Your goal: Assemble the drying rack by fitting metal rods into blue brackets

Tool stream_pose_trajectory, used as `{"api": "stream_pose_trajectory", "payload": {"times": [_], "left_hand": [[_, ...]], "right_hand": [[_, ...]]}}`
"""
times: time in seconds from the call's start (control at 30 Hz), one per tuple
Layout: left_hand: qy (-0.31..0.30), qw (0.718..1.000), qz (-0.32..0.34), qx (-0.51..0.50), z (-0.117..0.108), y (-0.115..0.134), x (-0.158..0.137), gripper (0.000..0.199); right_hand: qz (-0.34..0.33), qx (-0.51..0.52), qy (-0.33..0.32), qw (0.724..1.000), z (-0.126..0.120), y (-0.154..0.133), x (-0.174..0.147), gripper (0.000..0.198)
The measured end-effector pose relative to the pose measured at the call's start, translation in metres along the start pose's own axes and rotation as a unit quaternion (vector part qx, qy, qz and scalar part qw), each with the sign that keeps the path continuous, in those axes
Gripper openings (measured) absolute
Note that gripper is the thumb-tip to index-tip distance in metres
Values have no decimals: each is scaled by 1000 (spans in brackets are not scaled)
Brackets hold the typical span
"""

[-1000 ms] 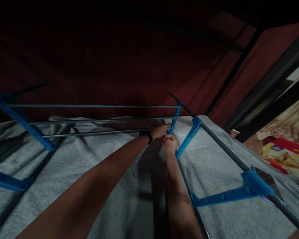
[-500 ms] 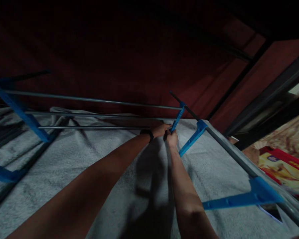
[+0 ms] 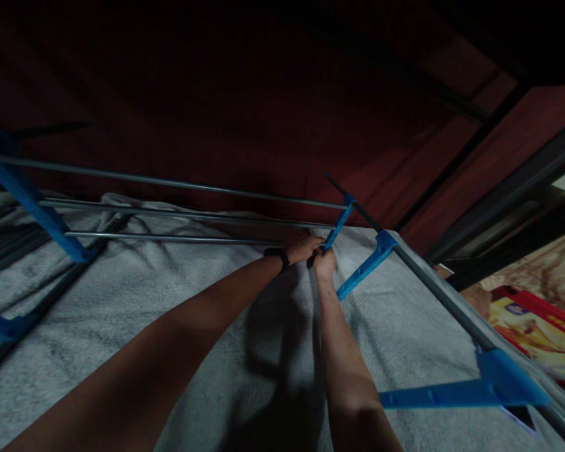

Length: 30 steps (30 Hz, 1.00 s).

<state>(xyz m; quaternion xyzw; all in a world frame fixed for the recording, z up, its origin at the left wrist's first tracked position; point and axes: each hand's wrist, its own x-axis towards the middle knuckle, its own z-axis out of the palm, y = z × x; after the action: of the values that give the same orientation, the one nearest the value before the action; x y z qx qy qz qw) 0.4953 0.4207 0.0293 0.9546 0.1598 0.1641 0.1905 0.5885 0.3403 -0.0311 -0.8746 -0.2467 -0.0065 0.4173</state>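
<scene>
Evidently at a joining step, the left hand (image 3: 304, 247) grips the lowest metal rod (image 3: 179, 239) beside the far blue bracket (image 3: 339, 223), the right hand (image 3: 325, 263) sits at that bracket's lower end, grip indeterminable, and the next move seemingly calls for steady alignment.

Head view, facing down toward hands (image 3: 324, 263)

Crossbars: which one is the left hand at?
The lowest crossbar, whose right end meets the left hand; the top crossbar and middle crossbar pass above that hand.
</scene>
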Motion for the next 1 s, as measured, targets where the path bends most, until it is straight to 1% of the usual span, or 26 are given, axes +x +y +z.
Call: {"api": "stream_pose_trajectory", "payload": {"times": [0.2,0.4,0.63,0.77,0.93,1.0], "left_hand": [[-4,1000,1,-9,2,-1,-1,41],[-11,1000,3,-11,2,-3,0,40],[-8,999,-34,-2,1,2,-5,39],[-11,1000,-27,10,2,2,-8,39],[-22,999,-34,34,4,2,-7,37],[-32,999,-14,39,3,5,-6,35]], "right_hand": [[-8,-13,3,1000,-1,0,-4,34],[-20,-4,-11,1000,-2,3,-5,35],[-13,-6,5,1000,0,1,-8,35],[-13,-22,9,1000,1,-1,-12,36],[-15,-30,5,999,0,1,-15,38],[-14,-31,-2,999,1,5,-15,39]]}}
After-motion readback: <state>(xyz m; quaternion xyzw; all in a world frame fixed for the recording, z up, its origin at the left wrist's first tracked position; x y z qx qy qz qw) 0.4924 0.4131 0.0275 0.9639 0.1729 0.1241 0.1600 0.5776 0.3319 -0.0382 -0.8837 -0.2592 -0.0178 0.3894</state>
